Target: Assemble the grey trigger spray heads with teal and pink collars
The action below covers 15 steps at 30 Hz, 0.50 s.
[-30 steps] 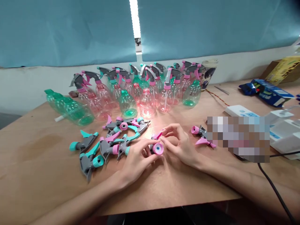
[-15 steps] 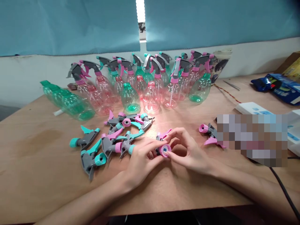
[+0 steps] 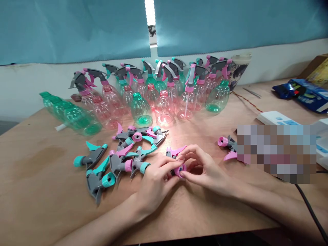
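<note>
Both hands meet over one grey spray head with a pink trigger and a pink collar [image 3: 180, 169]. My left hand [image 3: 156, 182] is closed around its grey body, which the fingers partly hide. With thumb and fingertips, my right hand [image 3: 205, 171] pinches the pink collar, whose opening faces me and shows a bluish inside. To the left lie several loose spray heads [image 3: 119, 164] in grey with pink or teal parts. Another pink-collared spray head [image 3: 228, 145] lies off to the right, partly covered by a blurred patch.
Several clear pink and green bottles [image 3: 165, 109] stand at the back, many with spray heads on. Green bottles [image 3: 82, 118] lean together at the left. A white power strip [image 3: 275, 118], a black cable [image 3: 307, 201], tweezers [image 3: 251, 92] and a blue packet [image 3: 304, 94] are at the right.
The spray head in my hands has turned a little, so its collar opening looks narrower and its trigger shows more. Both hands stay on it. The whole view has shifted slightly.
</note>
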Tool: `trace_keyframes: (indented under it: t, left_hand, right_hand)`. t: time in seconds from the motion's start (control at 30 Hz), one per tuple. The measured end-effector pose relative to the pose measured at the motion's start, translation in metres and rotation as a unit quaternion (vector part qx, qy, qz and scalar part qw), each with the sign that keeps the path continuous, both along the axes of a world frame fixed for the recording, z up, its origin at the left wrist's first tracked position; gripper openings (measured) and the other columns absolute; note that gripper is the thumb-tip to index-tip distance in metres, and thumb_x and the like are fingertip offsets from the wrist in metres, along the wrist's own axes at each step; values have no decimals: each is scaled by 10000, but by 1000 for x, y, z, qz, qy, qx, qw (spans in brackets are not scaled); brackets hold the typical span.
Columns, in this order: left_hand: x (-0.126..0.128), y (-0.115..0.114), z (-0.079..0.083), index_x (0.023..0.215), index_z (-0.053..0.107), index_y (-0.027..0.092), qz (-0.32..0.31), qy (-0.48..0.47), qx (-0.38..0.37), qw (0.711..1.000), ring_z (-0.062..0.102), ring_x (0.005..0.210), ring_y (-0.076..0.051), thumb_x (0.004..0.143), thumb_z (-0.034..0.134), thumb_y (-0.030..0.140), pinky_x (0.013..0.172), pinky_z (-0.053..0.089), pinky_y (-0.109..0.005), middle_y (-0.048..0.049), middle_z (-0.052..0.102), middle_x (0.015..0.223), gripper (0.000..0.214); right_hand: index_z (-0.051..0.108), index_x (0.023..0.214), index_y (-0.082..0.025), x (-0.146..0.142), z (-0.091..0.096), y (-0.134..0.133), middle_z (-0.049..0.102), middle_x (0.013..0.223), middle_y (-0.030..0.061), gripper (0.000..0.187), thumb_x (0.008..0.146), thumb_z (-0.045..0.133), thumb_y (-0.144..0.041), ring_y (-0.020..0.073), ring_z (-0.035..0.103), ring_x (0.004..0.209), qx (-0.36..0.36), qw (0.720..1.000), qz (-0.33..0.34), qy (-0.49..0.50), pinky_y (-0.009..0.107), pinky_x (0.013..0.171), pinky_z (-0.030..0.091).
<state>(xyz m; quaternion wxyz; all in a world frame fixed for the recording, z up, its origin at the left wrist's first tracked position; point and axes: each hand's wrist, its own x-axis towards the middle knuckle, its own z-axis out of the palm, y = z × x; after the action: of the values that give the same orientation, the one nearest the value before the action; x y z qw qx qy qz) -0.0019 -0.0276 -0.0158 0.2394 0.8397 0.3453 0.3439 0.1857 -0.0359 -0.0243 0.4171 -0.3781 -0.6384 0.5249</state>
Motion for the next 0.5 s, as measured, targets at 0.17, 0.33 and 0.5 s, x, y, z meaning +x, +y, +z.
trace_keyframes:
  t: [0.17,0.33,0.5]
  left_hand:
    - [0,-1,-1,1054,650,155,-11,1,36,999,628,767,-139,811,645,79,623,517,-213,-62,654,967,255]
    - [1,1,1,1089,644,184,1,9,0,1000,631,847,-158,789,657,42,705,535,-245,-52,654,1017,332]
    - [2,0,2,1098,636,207,0,8,-14,1000,629,867,-164,792,653,43,749,536,-269,-39,656,1039,347]
  right_hand:
    - [418,1073,-258,-4,-3,-4,555,1008,17,358,798,606,-129,103,628,709,19,1000,-18,-9,272,631,539]
    - [430,1071,-256,-5,-3,-5,529,1083,35,358,792,617,-131,98,629,726,31,999,-42,-6,258,613,537]
    - [422,1101,-270,-4,-4,-8,531,1057,23,385,797,613,-132,96,628,706,64,996,-65,-25,257,599,551]
